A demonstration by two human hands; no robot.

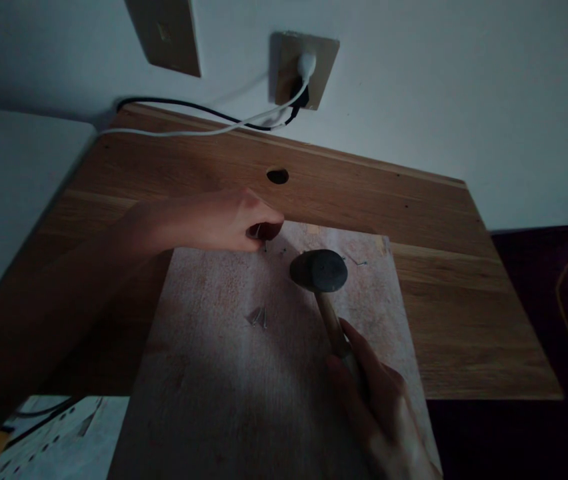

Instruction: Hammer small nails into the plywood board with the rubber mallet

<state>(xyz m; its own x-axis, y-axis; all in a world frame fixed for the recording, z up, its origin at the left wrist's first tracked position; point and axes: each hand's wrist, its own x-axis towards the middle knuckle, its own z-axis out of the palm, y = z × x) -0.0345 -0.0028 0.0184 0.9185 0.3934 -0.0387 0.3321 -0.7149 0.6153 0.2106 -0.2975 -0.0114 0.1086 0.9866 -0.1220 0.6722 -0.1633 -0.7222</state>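
Right hand grips the head-heavy, rigid black-headed wooden-handled hammer low on its handle, above the pale plywood board; left hand pinches a thin steel nail at the board's far edge

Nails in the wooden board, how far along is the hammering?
Looks early. A couple of nails seem to sit already along the wooden board's far edge. In hand: the left hand pinches a nail there, while the right hand holds the hammer nearby. Left: loose nails lie mid-board.
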